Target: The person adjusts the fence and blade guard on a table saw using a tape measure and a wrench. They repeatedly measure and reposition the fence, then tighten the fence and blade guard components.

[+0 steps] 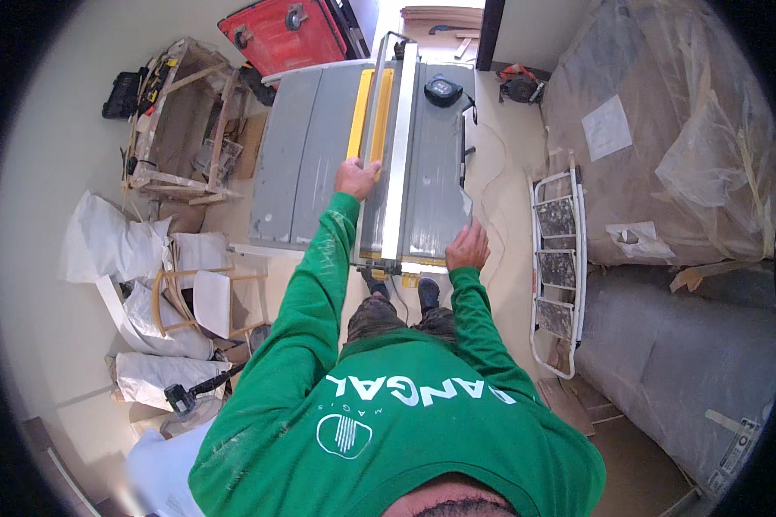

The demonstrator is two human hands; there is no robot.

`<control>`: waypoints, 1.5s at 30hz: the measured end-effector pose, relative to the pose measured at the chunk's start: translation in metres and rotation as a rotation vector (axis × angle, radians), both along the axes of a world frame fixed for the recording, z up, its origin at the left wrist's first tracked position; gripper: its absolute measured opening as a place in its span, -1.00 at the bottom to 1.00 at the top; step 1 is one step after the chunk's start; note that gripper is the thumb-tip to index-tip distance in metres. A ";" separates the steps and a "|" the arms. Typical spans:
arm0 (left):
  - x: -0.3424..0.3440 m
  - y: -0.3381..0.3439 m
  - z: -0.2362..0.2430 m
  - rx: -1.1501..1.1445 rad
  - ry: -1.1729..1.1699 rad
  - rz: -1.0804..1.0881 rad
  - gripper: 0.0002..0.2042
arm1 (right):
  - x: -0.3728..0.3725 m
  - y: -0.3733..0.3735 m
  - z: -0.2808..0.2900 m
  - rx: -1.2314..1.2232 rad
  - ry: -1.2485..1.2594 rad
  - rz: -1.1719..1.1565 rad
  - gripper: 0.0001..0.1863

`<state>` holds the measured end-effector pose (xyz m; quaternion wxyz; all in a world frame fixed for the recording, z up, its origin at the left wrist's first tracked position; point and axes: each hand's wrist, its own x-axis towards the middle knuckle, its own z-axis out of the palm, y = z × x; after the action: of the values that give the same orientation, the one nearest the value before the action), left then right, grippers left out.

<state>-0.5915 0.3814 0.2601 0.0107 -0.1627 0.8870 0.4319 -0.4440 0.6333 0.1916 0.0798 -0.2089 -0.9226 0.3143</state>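
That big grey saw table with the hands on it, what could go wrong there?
The left hand lies on the saw table next to the yellow strip, so it could get hurt if a blade is there. The right hand grips the table's corner and might slip. A thin cord loops on the floor, easy to trip over.

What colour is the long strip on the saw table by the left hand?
The strip is yellow, seen in the head view.

left hand [356, 178] hides saw blade; grip can't tell.
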 end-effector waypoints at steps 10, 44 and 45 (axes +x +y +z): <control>-0.001 0.001 0.007 -0.034 0.081 -0.003 -0.72 | 0.003 -0.001 -0.005 0.081 0.063 -0.009 -0.61; 0.038 -0.146 0.043 0.405 -0.219 -0.604 -0.62 | -0.077 -0.076 0.058 -0.129 0.279 0.588 -0.51; 0.047 -0.167 0.045 0.397 -0.252 -0.579 -0.64 | -0.073 -0.080 0.063 -0.213 0.347 0.560 -0.48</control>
<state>-0.5444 0.2147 0.3051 0.2730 0.0485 0.7870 0.5512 -0.5168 0.5536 0.2551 0.1238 0.1017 -0.8788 0.4495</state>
